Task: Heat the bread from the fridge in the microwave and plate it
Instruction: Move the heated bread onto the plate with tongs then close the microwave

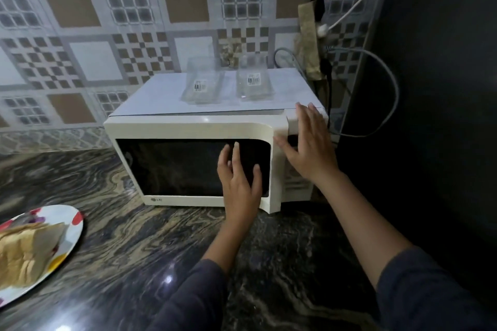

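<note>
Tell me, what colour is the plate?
The plate is white with red and yellow spots; the head view shows it.

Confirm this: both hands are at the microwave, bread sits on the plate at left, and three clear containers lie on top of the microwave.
Wrong count: the head view shows two clear containers on the microwave, not three. The left hand, right hand, bread and plate are as stated.

Patterned brown-and-grey tiled wall (129,35), dark veined marble counter (150,244), dim indoor light
</note>
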